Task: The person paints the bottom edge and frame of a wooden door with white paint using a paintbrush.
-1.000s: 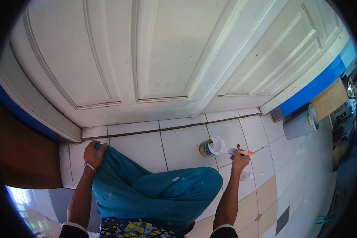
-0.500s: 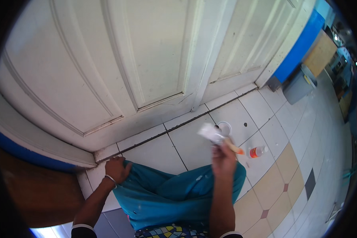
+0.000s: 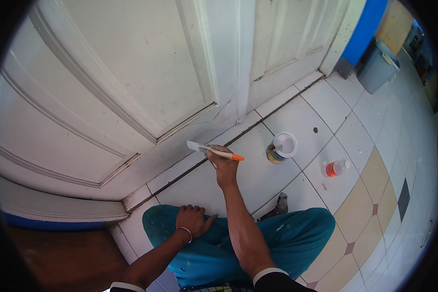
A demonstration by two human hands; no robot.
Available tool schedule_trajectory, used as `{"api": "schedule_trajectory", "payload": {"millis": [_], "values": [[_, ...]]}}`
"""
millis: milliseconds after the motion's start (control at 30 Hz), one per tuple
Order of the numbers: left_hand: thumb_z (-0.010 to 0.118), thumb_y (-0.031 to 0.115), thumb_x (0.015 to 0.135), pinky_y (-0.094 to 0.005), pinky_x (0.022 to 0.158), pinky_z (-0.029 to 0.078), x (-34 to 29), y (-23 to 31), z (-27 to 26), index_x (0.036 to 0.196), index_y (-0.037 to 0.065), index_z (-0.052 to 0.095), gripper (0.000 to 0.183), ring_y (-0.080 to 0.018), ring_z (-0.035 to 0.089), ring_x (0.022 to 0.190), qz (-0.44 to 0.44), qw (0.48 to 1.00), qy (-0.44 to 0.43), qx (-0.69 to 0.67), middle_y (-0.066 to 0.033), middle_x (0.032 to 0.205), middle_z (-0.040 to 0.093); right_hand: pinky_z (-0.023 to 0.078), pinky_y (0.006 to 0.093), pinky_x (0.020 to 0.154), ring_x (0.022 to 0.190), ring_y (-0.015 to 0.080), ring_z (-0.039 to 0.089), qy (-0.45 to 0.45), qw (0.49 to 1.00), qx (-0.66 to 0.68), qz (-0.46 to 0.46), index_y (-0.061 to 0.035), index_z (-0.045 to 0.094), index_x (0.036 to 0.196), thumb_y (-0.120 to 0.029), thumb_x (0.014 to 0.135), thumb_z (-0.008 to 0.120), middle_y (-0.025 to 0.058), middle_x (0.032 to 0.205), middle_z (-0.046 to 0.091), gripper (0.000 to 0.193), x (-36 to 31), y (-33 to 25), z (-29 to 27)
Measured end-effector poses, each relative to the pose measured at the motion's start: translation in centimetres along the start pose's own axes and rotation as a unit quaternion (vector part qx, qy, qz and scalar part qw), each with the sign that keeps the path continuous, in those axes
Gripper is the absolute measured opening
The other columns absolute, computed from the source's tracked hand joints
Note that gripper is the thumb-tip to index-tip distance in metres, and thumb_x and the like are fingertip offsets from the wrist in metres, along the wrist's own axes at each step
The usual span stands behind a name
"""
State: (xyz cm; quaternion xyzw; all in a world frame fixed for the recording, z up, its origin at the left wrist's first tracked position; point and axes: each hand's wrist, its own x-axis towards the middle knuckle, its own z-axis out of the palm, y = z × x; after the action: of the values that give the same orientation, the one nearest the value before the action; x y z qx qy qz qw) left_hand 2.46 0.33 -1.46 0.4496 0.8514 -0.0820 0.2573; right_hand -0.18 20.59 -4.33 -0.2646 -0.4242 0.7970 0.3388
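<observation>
A paintbrush (image 3: 235, 156) with a pale handle, an orange end and white-coated bristles is in my right hand (image 3: 224, 165), whose fingers are closed round it near the metal band. Its bristles point left, in front of the lower part of a white panelled door (image 3: 151, 82); whether they touch it I cannot tell. My left hand (image 3: 193, 221), wearing a bracelet, lies with fingers spread on my left knee in teal trousers. To the right of the brush stands a small paint can (image 3: 273, 156) with a white round top.
Right of the can is a clear bottle (image 3: 337, 168) with an orange-red label. A small dark lump (image 3: 315, 130) lies on the white tiled floor. A grey bin (image 3: 377, 68) stands by a blue post (image 3: 367, 34) at the far right. Part of a foot (image 3: 280, 204) shows beside my right leg.
My right hand has carried the brush left, away from the can and toward the door. The view has shifted, and my left hand still rests on the knee.
</observation>
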Motion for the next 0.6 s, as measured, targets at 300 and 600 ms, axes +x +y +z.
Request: {"api": "schedule_trajectory", "payload": {"millis": [300,600], "values": [[0.049,0.058,0.099,-0.0427,0.098,0.048,1.1,-0.8,0.3,0.104,0.005,0.075,0.06,-0.0311,0.068,0.106,-0.04,0.996,0.034,-0.069,-0.0152,0.105,0.075,0.062,0.0388,0.087,0.097,0.0227,0.07,-0.011,0.975,0.216,0.051,0.0059,0.062,0.123,-0.003,0.095,0.07,0.0139,0.109,0.069,0.031,-0.5,1.1,0.2],[0.051,0.056,0.099,-0.0421,0.091,0.05,-0.1,-1.4,1.4,0.1,0.004,0.075,0.057,-0.0308,0.07,0.097,-0.019,0.994,0.074,-0.075,-0.0152,0.098,0.075,0.057,0.0345,0.078,0.086,0.0198,0.069,-0.043,0.928,0.32,0.186,-0.0069,0.068,0.115,-0.017,0.098,0.068,0.0087,0.102,0.074,0.019,-4.0,2.4,-2.2]]}}
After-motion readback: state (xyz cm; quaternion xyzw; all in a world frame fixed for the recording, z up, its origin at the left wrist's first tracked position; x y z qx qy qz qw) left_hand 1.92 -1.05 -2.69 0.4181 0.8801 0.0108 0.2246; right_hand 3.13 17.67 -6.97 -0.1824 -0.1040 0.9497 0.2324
